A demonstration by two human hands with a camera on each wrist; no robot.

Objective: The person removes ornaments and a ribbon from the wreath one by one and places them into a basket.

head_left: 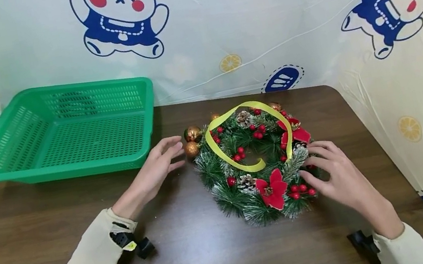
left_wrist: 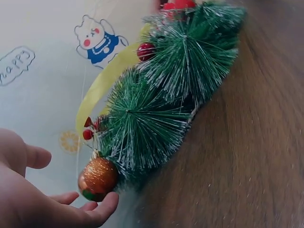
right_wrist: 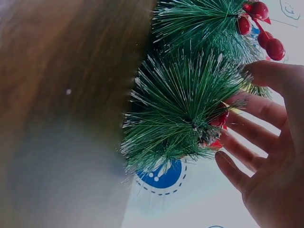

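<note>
A green Christmas wreath [head_left: 227, 195] with red berries, pinecones and red poinsettias [head_left: 273, 190] lies flat on the brown table. A yellow ribbon [head_left: 219, 149] is looped loosely over its top. Copper baubles [head_left: 192, 150] stick out at its left edge. My left hand [head_left: 159, 162] is beside these baubles, fingers loosely extended toward them; in the left wrist view the fingertips come right at a glittery bauble [left_wrist: 98, 175]. At the wreath's right side is my right hand [head_left: 335, 171], its fingers spread and lightly bent against the needles [right_wrist: 185, 104] and berries.
A green plastic basket [head_left: 141, 116] stands at the back left of the table [head_left: 199, 257], near the left hand. A pale printed cloth [head_left: 241, 13] with cartoon bears hangs behind and at the right side. Each wrist carries a black camera mount.
</note>
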